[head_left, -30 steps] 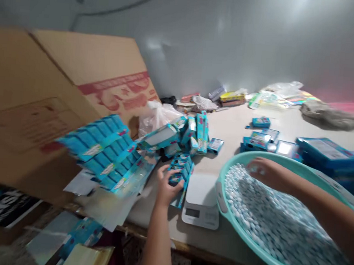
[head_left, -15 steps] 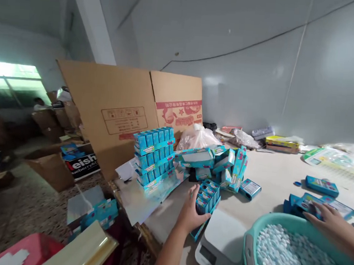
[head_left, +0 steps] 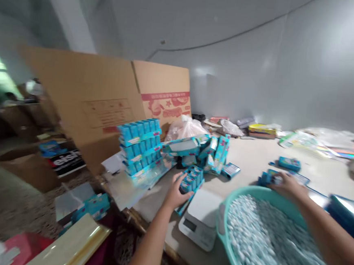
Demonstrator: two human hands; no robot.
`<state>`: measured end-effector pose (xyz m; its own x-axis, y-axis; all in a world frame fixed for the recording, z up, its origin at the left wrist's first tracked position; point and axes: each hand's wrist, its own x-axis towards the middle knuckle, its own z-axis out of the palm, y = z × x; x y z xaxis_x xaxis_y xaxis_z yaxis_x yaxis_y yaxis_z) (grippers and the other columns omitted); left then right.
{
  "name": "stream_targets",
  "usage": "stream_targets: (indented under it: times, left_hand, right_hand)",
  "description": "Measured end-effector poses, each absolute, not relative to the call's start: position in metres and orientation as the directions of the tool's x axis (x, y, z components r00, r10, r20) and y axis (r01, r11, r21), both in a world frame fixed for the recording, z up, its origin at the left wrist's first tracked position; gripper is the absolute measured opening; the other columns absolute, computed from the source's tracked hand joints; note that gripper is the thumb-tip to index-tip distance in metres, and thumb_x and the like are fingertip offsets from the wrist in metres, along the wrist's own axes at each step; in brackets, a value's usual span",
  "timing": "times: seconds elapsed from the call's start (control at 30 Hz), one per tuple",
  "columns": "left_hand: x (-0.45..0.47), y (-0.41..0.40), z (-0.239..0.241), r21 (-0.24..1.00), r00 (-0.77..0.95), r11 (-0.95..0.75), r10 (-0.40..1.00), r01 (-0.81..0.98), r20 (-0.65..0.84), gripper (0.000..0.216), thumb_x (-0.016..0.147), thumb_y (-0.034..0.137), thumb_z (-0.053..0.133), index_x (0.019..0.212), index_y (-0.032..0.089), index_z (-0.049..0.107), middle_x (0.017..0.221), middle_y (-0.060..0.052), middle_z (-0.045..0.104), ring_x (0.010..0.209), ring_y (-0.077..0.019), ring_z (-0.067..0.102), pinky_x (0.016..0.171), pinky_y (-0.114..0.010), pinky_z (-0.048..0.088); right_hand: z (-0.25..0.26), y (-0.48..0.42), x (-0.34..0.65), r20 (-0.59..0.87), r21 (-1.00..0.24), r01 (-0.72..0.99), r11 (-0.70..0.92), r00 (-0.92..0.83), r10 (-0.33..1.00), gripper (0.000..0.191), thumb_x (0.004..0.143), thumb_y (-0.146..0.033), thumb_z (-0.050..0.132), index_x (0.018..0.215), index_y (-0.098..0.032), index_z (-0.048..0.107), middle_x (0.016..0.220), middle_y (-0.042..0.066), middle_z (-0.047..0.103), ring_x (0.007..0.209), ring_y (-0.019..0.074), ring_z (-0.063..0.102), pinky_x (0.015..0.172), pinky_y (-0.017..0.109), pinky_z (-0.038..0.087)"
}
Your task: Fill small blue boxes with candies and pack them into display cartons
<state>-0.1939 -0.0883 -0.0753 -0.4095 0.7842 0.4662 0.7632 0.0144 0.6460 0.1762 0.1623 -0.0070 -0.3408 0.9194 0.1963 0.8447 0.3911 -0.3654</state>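
Note:
My left hand [head_left: 176, 193] grips the near end of a tray of small blue boxes [head_left: 191, 180] lying on the table beside a white scale [head_left: 201, 218]. My right hand [head_left: 286, 184] reaches past the far rim of a teal basin [head_left: 236, 194] full of small white-blue candies and rests on flat blue packs [head_left: 271, 177]; its fingers are blurred. A stack of blue box trays [head_left: 140, 148] stands to the left of my left hand. A loose heap of blue boxes [head_left: 206, 151] lies behind the tray.
A large opened cardboard carton [head_left: 106, 102] stands at the table's left end. Plastic bags and coloured packets [head_left: 257, 130] line the wall. A single blue pack [head_left: 289, 163] lies further right. Boxes, a red bin [head_left: 21, 247] and film rolls sit on the floor at left.
The view has swung and blurred slightly. My left hand has closed round the tray of blue boxes. My right hand stays over the flat blue packs behind the basin.

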Motion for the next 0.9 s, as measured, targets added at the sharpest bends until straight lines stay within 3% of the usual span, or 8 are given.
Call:
stream_targets:
  times: [0.13, 0.27, 0.47, 0.57, 0.63, 0.7, 0.8, 0.9]
  left_hand:
    - [-0.198, -0.081, -0.078, 0.638, -0.406, -0.026, 0.751, 0.77, 0.521, 0.073, 0.07, 0.041, 0.074, 0.135, 0.016, 0.052, 0.139, -0.017, 0.049, 0.136, -0.0341, 0.046, 0.118, -0.052, 0.032]
    - [-0.204, -0.075, -0.079, 0.652, -0.442, -0.04, 0.704, 0.757, 0.556, 0.08, 0.067, 0.048, 0.074, 0.135, 0.016, 0.046, 0.141, -0.021, 0.049, 0.137, -0.0406, 0.044, 0.116, -0.06, 0.031]
    - [-0.142, -0.069, -0.034, 0.309, -0.293, 0.03, 0.415, 0.95, 0.861, 0.115, 0.055, 0.05, 0.087, 0.15, 0.022, 0.028, 0.158, -0.016, 0.034, 0.147, -0.0434, 0.027, 0.121, -0.064, 0.017]
    - [-0.095, -0.048, 0.0, 0.247, -0.141, -0.122, 0.554, 0.961, 0.82, 0.11, 0.054, 0.052, 0.087, 0.147, 0.021, 0.038, 0.154, -0.014, 0.042, 0.148, -0.0411, 0.028, 0.121, -0.06, 0.019]
    - [-0.079, -0.035, 0.013, 0.352, -0.055, -0.244, 0.748, 0.904, 0.662, 0.08, 0.064, 0.055, 0.08, 0.134, 0.023, 0.056, 0.136, -0.011, 0.061, 0.133, -0.0378, 0.049, 0.116, -0.056, 0.033]
    - [-0.077, -0.027, 0.014, 0.522, -0.048, -0.234, 0.881, 0.82, 0.471, 0.058, 0.07, 0.057, 0.075, 0.117, 0.024, 0.067, 0.11, -0.008, 0.072, 0.104, -0.0317, 0.067, 0.097, -0.047, 0.052]
    - [-0.092, -0.027, 0.0, 0.746, -0.252, -0.096, 0.906, 0.659, 0.339, 0.051, 0.066, 0.055, 0.078, 0.103, 0.022, 0.068, 0.092, -0.005, 0.073, 0.081, -0.0254, 0.069, 0.069, -0.034, 0.058]
    - [-0.105, -0.03, -0.017, 0.87, -0.435, -0.04, 0.854, 0.491, 0.285, 0.049, 0.062, 0.046, 0.081, 0.101, 0.021, 0.066, 0.093, -0.005, 0.072, 0.082, -0.0242, 0.07, 0.066, -0.032, 0.058]
  right_hand:
    - [-0.008, 0.151, 0.181, 0.134, -0.411, 0.855, 0.317, -0.288, 0.948, 0.043, 0.086, -0.038, 0.067, 0.123, -0.017, 0.063, 0.125, 0.015, 0.063, 0.115, 0.0309, 0.061, 0.098, 0.052, 0.048]
    - [0.001, 0.148, 0.179, 0.165, -0.494, 0.807, 0.323, -0.278, 0.946, 0.034, 0.097, -0.04, 0.06, 0.122, -0.017, 0.063, 0.125, 0.01, 0.064, 0.115, 0.0246, 0.06, 0.101, 0.048, 0.046]
    - [0.033, 0.124, 0.151, 0.285, -0.621, 0.641, 0.452, -0.352, 0.891, 0.037, 0.101, -0.039, 0.044, 0.124, -0.02, 0.066, 0.118, 0.009, 0.07, 0.107, 0.0242, 0.063, 0.082, 0.031, 0.046]
    - [0.044, 0.1, 0.125, 0.285, -0.658, 0.469, 0.589, -0.57, 0.771, 0.032, 0.093, -0.048, 0.057, 0.103, -0.021, 0.073, 0.098, 0.001, 0.074, 0.089, 0.0175, 0.065, 0.071, 0.024, 0.043]
    - [0.046, 0.083, 0.109, 0.234, -0.681, 0.385, 0.623, -0.692, 0.683, 0.029, 0.086, -0.05, 0.066, 0.089, -0.022, 0.074, 0.082, -0.003, 0.071, 0.078, 0.0143, 0.063, 0.064, 0.022, 0.041]
    - [0.045, 0.07, 0.1, 0.172, -0.739, 0.342, 0.58, -0.737, 0.653, 0.029, 0.087, -0.048, 0.065, 0.088, -0.02, 0.072, 0.08, -0.002, 0.069, 0.075, 0.0144, 0.062, 0.061, 0.022, 0.041]
    - [0.043, 0.062, 0.107, 0.069, -0.831, 0.34, 0.44, -0.722, 0.689, 0.033, 0.093, -0.048, 0.058, 0.11, -0.021, 0.068, 0.097, 0.002, 0.072, 0.078, 0.0153, 0.065, 0.061, 0.023, 0.044]
    - [0.041, 0.063, 0.13, -0.018, -0.663, 0.55, 0.507, -0.689, 0.724, 0.036, 0.097, -0.048, 0.05, 0.116, -0.022, 0.067, 0.109, 0.005, 0.072, 0.086, 0.0177, 0.066, 0.067, 0.026, 0.048]
